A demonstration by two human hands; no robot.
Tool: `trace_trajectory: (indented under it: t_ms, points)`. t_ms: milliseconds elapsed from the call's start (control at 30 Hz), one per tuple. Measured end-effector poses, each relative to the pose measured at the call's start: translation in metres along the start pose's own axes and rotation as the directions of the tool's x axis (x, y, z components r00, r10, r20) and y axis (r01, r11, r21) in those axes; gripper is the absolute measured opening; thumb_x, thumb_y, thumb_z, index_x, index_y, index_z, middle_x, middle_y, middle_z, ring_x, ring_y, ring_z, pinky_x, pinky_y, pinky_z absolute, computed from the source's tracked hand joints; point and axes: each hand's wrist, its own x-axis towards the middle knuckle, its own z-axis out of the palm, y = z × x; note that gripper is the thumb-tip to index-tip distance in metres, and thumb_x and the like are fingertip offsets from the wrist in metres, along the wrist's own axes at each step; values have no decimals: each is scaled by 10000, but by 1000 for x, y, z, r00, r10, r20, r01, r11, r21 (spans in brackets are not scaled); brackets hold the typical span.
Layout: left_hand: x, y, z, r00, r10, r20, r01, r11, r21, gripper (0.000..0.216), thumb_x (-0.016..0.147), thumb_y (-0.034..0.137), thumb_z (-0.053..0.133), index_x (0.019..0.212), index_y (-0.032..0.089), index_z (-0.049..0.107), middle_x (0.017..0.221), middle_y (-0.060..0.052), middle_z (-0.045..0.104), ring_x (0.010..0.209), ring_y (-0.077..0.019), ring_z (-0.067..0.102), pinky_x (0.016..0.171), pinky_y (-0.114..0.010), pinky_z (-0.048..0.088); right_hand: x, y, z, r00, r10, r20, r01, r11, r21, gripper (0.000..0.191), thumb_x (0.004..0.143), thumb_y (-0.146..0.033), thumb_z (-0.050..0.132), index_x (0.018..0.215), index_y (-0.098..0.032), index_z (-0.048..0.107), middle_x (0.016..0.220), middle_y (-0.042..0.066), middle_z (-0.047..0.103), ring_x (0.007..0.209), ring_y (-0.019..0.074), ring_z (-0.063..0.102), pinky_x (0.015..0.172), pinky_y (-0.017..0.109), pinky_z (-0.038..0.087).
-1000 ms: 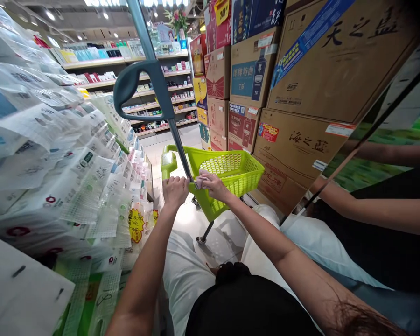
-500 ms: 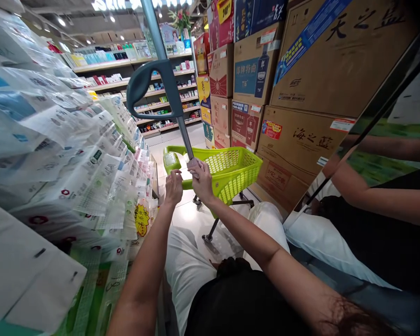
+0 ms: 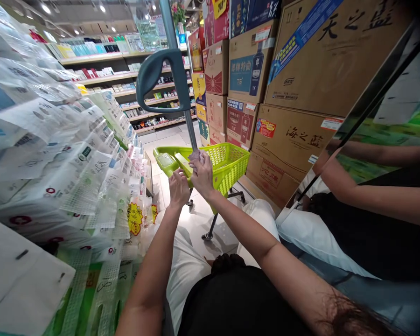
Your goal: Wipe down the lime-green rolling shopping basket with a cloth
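A lime-green shopping cart (image 3: 233,172) with a lattice basket stands in front of me, a grey pole (image 3: 190,128) rising from it to a dark blue-grey loop handle (image 3: 142,88). My right hand (image 3: 202,176) is closed on a crumpled greyish-mauve cloth (image 3: 195,156), which it presses near the foot of the pole. Just left of it, my left hand (image 3: 178,186) has its fingers curled over the near green edge of the cart, beside a small tray-like part (image 3: 165,160). The fingertips of the left hand are partly hidden.
Plastic-wrapped packs (image 3: 66,158) are piled high on the left. Stacked cardboard cartons (image 3: 297,126) line the right, with a mirror-like panel (image 3: 381,172) nearer me. Shelves of small goods (image 3: 108,77) stand behind. Dark casters (image 3: 207,236) carry the cart on the tiled floor (image 3: 161,191).
The basket has shifted left in view while the loop handle has moved right and the pole looks more upright. A green bar now shows beside the cloth. Both hands keep their holds.
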Motion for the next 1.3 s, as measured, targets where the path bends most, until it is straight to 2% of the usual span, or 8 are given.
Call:
trace_trajectory:
  t_ms: [167,367,467,567,733,1000,1200,1300]
  points:
    - [-12,14,12,997,82,-6,-82,996,24,427,1066,511,152,1009,250,485,984,-110,678,1209,-279,617,1032,-492,414,-25,13,-8,991,134,-11,-134,991,6,358,804,-2,519,1001,-206,738,1297,130,566,1328,280,484,1154,458,406]
    - [-19,29,16,994,98,56,-101,993,63,390,1054,460,228,1117,222,531,1041,-130,684,1128,-303,636,1024,-503,418,0,21,-25,985,169,-27,-163,975,151,286,743,-37,531,858,-196,738,1161,98,601,1160,254,578,1035,380,479]
    - [-3,16,3,990,53,134,-63,995,73,465,1054,494,239,1214,205,566,1013,-118,688,1013,-293,650,976,-480,462,5,38,-32,985,161,60,-170,968,184,270,728,-46,498,796,-200,709,1024,64,636,1021,219,614,943,331,512]
    - [21,-14,-13,994,-52,95,37,988,150,490,1042,527,276,1108,235,663,1191,-138,669,1178,-309,586,1057,-501,437,-6,58,-33,980,155,124,-175,970,169,286,735,-45,461,778,-207,693,947,55,646,980,220,614,943,337,518]
    - [35,-49,-17,990,-96,98,84,989,125,505,1021,488,314,753,253,672,1254,-89,655,1337,-280,488,1250,-520,256,-37,64,-21,986,120,113,-127,990,57,381,779,-38,472,1041,-204,691,1319,124,597,1318,285,510,1149,479,409]
    - [22,-35,-3,990,-144,1,142,976,164,449,1009,414,359,697,235,627,1240,-112,638,1278,-300,491,1178,-534,319,-72,57,-3,999,48,-25,-46,997,57,559,923,-91,377,1468,-166,476,1545,160,500,1525,222,356,1271,487,286]
    - [21,-27,-2,987,-159,-16,159,972,176,429,1005,391,377,705,231,640,1235,-121,629,1246,-313,496,1153,-543,323,-103,89,20,908,418,-22,-414,904,107,608,850,-110,452,1458,-98,468,1414,242,598,1430,305,476,1178,560,403]
    - [19,-22,1,985,-170,-28,172,967,189,432,1011,401,366,743,235,662,1229,-125,630,1224,-322,500,1131,-555,335,-104,82,28,887,459,-44,-445,877,178,623,846,-128,473,1468,-117,457,1379,239,617,1409,325,491,1163,580,410]
